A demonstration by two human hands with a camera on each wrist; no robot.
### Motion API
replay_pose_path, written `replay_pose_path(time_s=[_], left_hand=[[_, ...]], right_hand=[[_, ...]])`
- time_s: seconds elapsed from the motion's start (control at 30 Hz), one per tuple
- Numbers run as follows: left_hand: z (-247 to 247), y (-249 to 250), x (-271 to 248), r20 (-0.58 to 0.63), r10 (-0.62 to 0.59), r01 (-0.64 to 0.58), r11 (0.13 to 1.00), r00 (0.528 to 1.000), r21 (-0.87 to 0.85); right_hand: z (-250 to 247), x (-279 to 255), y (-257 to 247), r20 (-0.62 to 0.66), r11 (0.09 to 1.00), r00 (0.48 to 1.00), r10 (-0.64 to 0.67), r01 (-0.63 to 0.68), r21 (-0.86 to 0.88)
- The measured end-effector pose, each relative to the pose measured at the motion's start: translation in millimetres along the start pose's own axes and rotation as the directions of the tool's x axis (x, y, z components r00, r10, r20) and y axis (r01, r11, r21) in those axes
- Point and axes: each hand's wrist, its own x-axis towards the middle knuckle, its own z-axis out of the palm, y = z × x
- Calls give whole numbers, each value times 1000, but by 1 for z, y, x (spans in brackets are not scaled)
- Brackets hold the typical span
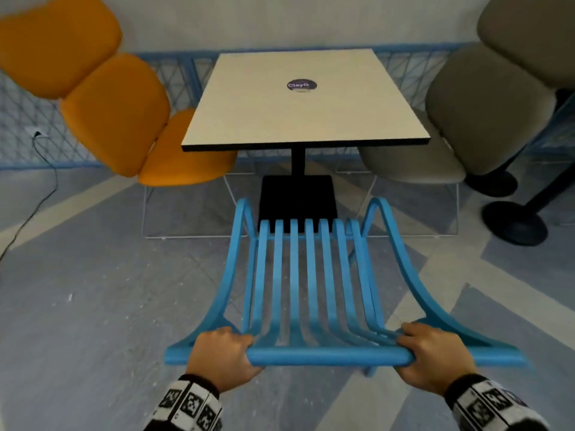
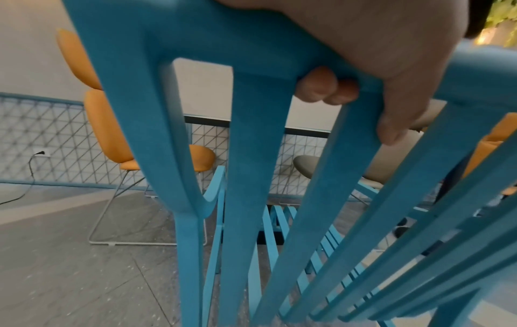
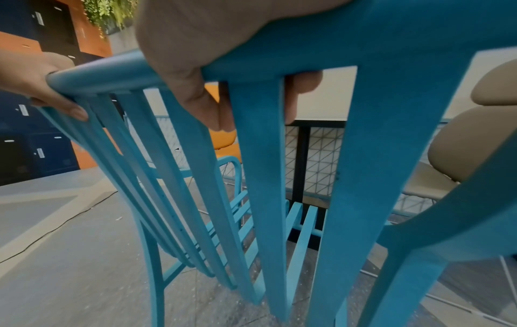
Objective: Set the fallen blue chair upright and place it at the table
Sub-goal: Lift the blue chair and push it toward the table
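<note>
The blue slatted chair (image 1: 308, 275) stands upright on the floor, its seat facing the white square table (image 1: 295, 101) just ahead. My left hand (image 1: 222, 353) grips the left end of the chair's top rail, fingers curled over it. My right hand (image 1: 432, 353) grips the right end of the same rail. In the left wrist view my fingers (image 2: 327, 88) wrap under the blue rail (image 2: 223, 44). From the right wrist, the thumb and fingers (image 3: 302, 88) clasp the rail (image 3: 391, 33), and the left hand (image 3: 42, 84) shows at the rail's far end.
An orange padded chair (image 1: 102, 101) sits left of the table and a beige padded chair (image 1: 479, 110) sits right. The table's black post and base (image 1: 297, 194) stand directly ahead of the blue seat. A black cable (image 1: 40, 188) trails across the floor at far left. Round black bases (image 1: 513, 219) stand far right.
</note>
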Motion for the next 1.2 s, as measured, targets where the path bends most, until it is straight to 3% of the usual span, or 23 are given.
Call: replay_pose_path(time_s=[0.23,0.4,0.53,0.67,0.8,1.1,1.2], left_hand=[[-19,-28,73,-98,-21,22,1000,995,7],[-31,-44,80,-236,-95,84,995,967,-55],[-30,-56,72,-165,-159,153,987,973,-50],[-34,-51,67,-175,-176,156,980,969,-123],[-34,-49,60,-126,-213,194,970,969,-147],[-28,-54,52,-144,-242,205,950,960,-235],[-26,-52,51,-172,-254,222,958,952,-184]], right_hand=[[-18,86,0,-71,992,997,20,-29,-121],[-18,96,14,-100,967,963,251,-254,-20],[-18,89,22,-109,958,953,284,-286,-2],[-26,95,22,13,952,953,304,-304,20],[-28,92,18,49,948,947,318,-319,1],[-20,82,14,-29,953,953,302,-301,38],[-17,81,14,-54,957,955,291,-289,36]])
